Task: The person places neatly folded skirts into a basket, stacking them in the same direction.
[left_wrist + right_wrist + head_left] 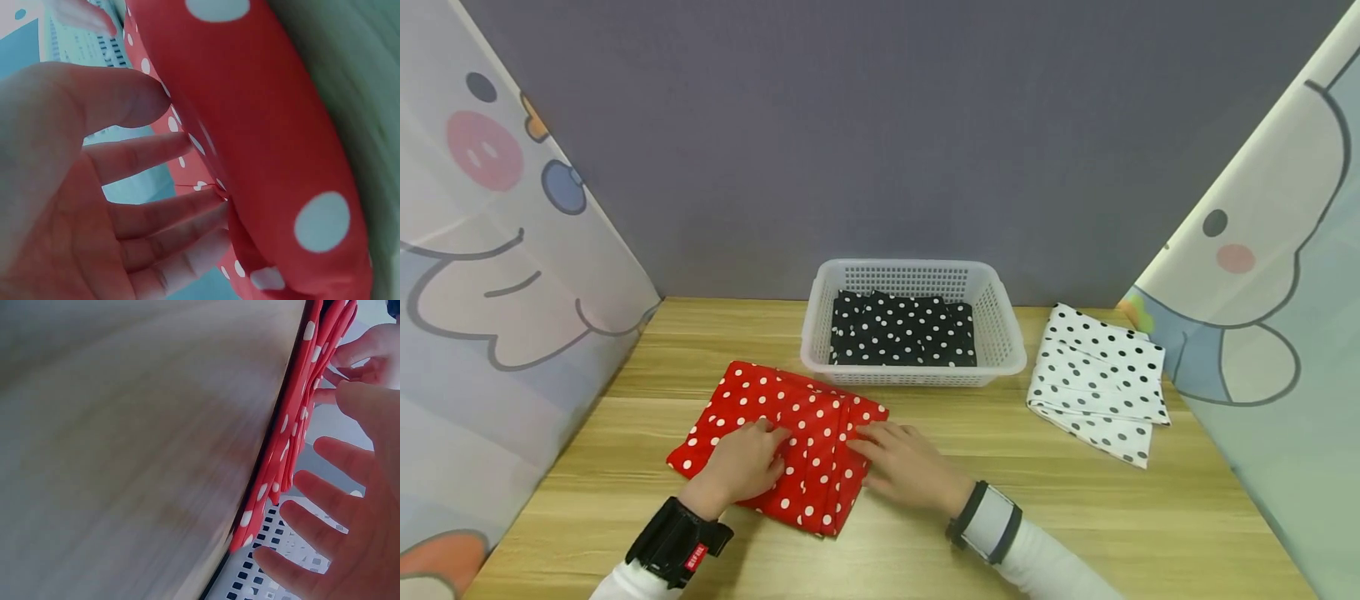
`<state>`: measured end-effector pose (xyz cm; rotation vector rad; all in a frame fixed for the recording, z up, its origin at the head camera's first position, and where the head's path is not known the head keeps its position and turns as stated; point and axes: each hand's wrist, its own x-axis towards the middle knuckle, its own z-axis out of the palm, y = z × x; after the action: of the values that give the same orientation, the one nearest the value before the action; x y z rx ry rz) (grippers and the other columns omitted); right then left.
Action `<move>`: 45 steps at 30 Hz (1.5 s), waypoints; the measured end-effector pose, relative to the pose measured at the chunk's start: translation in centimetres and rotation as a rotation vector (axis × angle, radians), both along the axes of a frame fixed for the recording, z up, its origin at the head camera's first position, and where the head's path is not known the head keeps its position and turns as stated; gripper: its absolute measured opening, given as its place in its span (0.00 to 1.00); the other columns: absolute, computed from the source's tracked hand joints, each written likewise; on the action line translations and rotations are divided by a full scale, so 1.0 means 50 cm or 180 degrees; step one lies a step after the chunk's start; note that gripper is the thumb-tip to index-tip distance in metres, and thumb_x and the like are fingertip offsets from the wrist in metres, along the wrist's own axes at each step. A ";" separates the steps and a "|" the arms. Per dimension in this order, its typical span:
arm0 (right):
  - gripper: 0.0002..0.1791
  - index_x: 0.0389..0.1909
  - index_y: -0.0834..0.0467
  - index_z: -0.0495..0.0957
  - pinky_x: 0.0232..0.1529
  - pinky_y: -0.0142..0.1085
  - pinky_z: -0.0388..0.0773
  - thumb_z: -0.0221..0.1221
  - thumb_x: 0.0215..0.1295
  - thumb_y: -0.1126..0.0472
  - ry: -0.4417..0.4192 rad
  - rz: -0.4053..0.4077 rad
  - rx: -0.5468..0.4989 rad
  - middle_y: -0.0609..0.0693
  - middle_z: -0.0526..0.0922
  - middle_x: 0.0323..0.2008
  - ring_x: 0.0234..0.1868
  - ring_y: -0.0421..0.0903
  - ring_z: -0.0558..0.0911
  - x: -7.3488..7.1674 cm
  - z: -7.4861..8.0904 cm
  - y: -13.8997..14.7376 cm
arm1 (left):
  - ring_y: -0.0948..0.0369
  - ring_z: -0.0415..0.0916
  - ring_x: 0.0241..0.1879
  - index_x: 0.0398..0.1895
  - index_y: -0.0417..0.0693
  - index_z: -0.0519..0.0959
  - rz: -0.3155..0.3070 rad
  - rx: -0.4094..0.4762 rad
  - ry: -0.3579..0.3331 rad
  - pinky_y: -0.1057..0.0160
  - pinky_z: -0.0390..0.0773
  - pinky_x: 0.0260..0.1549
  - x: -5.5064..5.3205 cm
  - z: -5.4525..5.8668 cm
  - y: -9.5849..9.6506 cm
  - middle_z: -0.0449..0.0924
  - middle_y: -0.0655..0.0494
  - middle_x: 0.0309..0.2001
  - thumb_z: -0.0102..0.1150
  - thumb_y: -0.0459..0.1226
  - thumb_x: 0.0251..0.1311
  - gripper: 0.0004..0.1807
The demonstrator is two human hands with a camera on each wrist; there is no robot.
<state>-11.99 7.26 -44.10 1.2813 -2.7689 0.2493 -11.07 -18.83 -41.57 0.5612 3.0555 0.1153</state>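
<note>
A red cloth with white polka dots [808,454] lies folded in layers on the table, angled toward the lower right. My left hand [747,465] rests over its middle; in the left wrist view the fingertips [209,200] and thumb touch the fabric, spread apart. At the cloth's right edge is my right hand [913,467], its fingertips over the folded strip. From the right wrist view the fingers [319,525] look extended and apart, close beside the stacked red layers [281,450].
Behind the red cloth stands a white plastic basket [1011,342] holding folded black polka-dot cloth [902,329]. A white cloth with black dots [1097,379] lies folded at the right on the wooden table [1000,433]. A grey panel [880,150] rises at the back, with cartoon-printed panels either side.
</note>
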 end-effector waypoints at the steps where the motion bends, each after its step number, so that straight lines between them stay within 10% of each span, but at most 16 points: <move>1: 0.30 0.63 0.48 0.66 0.57 0.47 0.68 0.57 0.59 0.46 -0.0004 0.0005 0.0001 0.48 0.68 0.62 0.62 0.46 0.67 0.000 0.001 -0.002 | 0.56 0.75 0.34 0.45 0.43 0.79 0.0001 0.0006 -0.0011 0.56 0.80 0.32 0.002 0.000 0.005 0.79 0.48 0.36 0.71 0.43 0.40 0.25; 15: 0.31 0.62 0.45 0.67 0.57 0.45 0.69 0.58 0.57 0.43 -0.0218 0.0017 0.0290 0.48 0.68 0.62 0.61 0.47 0.67 0.006 -0.002 -0.012 | 0.52 0.73 0.38 0.47 0.43 0.77 -0.0173 0.0089 -0.0103 0.54 0.79 0.36 0.020 -0.010 0.055 0.77 0.45 0.39 0.69 0.44 0.43 0.26; 30: 0.22 0.53 0.47 0.75 0.54 0.43 0.72 0.60 0.57 0.47 -0.0424 -0.0097 0.0252 0.47 0.72 0.58 0.57 0.45 0.71 0.004 0.005 0.018 | 0.55 0.70 0.38 0.42 0.45 0.79 -0.0489 0.0092 0.0301 0.55 0.75 0.39 0.021 -0.007 0.034 0.75 0.50 0.39 0.68 0.44 0.46 0.20; 45: 0.22 0.53 0.48 0.75 0.53 0.47 0.72 0.60 0.57 0.47 -0.0651 -0.0317 0.0218 0.48 0.71 0.60 0.57 0.48 0.71 0.006 0.008 0.100 | 0.47 0.65 0.59 0.58 0.48 0.72 -0.0566 0.0289 0.0014 0.43 0.69 0.53 0.017 -0.017 0.010 0.67 0.46 0.60 0.67 0.46 0.47 0.32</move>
<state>-11.69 12.25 -43.71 1.1894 -3.0279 0.2965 -10.23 -18.34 -42.44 0.8361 2.9987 0.2488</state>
